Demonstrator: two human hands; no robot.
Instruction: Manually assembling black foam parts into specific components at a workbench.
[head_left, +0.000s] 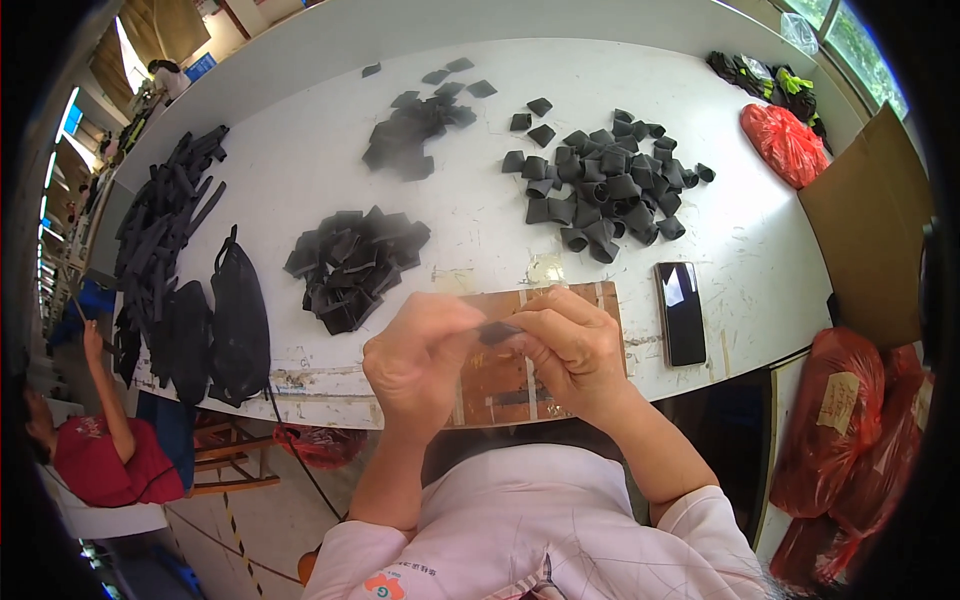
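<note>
Over the front of the table, both my hands meet at a small black fabric piece [497, 333]. My right hand [572, 345] pinches it between thumb and fingers. My left hand [420, 355] has its fingers curled together at the left end of the piece; its fingertips are slightly blurred. Beneath them lies a brown board [490, 390] with strips of tape across it. Beyond my left hand sits a heap of flat-looking black pieces [355, 265]. Farther right is a heap of short black fabric tubes [610, 180], several showing open ends.
Another black heap [415, 130] lies at the back. Long black strips [165, 220] and black pouches [240, 320] line the left side. A dark phone [681, 312] rests at right. Red bags [785, 143] and a cardboard sheet [870, 205] stand along the right edge. A person [110, 450] sits at left.
</note>
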